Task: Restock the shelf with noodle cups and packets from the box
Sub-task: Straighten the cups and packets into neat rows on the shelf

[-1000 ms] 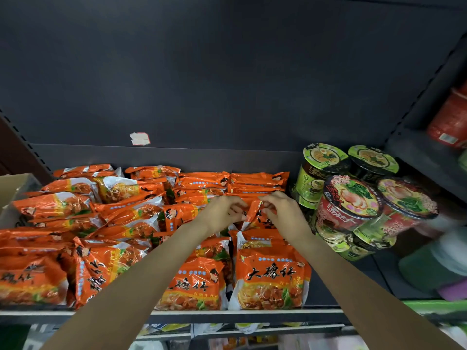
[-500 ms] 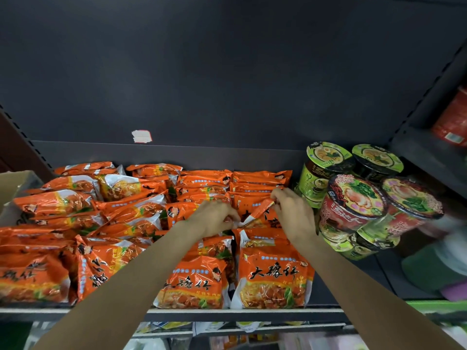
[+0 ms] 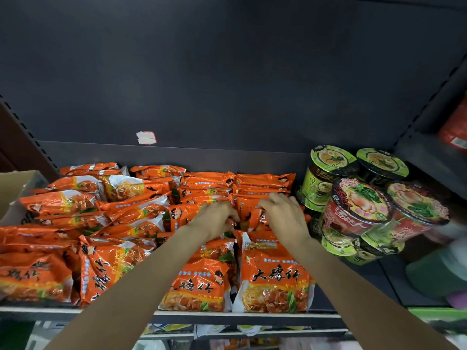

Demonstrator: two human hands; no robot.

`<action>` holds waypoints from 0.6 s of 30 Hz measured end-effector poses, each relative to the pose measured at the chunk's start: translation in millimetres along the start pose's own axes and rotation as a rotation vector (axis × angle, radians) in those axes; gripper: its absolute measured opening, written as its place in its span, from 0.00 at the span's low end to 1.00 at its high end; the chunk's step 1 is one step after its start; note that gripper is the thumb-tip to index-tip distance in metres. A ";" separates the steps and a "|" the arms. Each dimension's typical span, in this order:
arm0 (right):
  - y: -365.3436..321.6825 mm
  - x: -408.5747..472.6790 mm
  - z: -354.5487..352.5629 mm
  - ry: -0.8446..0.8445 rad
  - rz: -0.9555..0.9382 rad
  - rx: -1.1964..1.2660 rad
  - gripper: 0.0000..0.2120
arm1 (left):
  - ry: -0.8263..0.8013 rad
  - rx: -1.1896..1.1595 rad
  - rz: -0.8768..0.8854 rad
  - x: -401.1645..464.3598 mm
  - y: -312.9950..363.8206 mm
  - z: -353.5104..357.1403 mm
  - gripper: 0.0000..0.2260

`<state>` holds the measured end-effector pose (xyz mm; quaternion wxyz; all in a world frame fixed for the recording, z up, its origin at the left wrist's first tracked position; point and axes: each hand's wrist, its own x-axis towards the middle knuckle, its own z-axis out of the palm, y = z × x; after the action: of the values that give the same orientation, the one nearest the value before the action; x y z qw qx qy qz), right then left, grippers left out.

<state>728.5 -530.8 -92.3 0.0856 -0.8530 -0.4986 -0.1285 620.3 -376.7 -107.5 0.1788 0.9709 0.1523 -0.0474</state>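
Note:
Several orange noodle packets (image 3: pixel 274 280) fill the dark shelf (image 3: pixel 242 317) in rows from front to back. Both my arms reach over the front packets into the middle rows. My left hand (image 3: pixel 214 218) has its fingers curled on the edge of an orange packet (image 3: pixel 246 215) standing between my hands. On that packet's right side my right hand (image 3: pixel 284 218) grips it, fingers bent over its top. Red and green noodle cups (image 3: pixel 357 205) are stacked at the shelf's right end, just right of my right hand.
A cardboard box (image 3: pixel 15 188) shows at the left edge. The dark back panel (image 3: pixel 227 84) carries a small white label (image 3: pixel 146 137). A side shelf at the right holds a red container (image 3: pixel 453 130). More goods lie on the shelf below.
My right hand has moved a little right and back along the packet row. The left hand stays on the packet. The view has shifted slightly.

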 end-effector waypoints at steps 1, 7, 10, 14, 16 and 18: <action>-6.0 2.3 0.5 -0.054 0.016 0.059 0.15 | 0.001 -0.010 0.003 -0.3 0.0 -1.0 0.14; -2.8 11.0 2.2 -0.408 0.041 0.394 0.14 | 0.048 -0.255 -0.030 -6.0 -2.8 -5.1 0.13; 9.4 5.5 -1.8 -0.408 0.006 0.400 0.15 | 0.056 -0.234 -0.020 -9.3 -1.6 -3.2 0.12; 23.5 -11.1 -5.2 -0.290 0.077 0.345 0.14 | 0.085 -0.103 0.006 -12.0 8.6 -0.3 0.12; 28.9 -20.3 -5.4 -0.327 0.069 0.295 0.14 | 0.088 0.043 0.003 -13.3 15.4 0.5 0.13; 33.3 -26.1 -5.9 -0.375 0.090 0.258 0.14 | 0.083 0.154 -0.010 -13.7 20.6 1.4 0.14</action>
<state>744.5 -570.4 -95.3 0.1057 -0.8652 -0.4796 0.1011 613.7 -399.4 -99.9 0.0969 0.9821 0.1605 -0.0194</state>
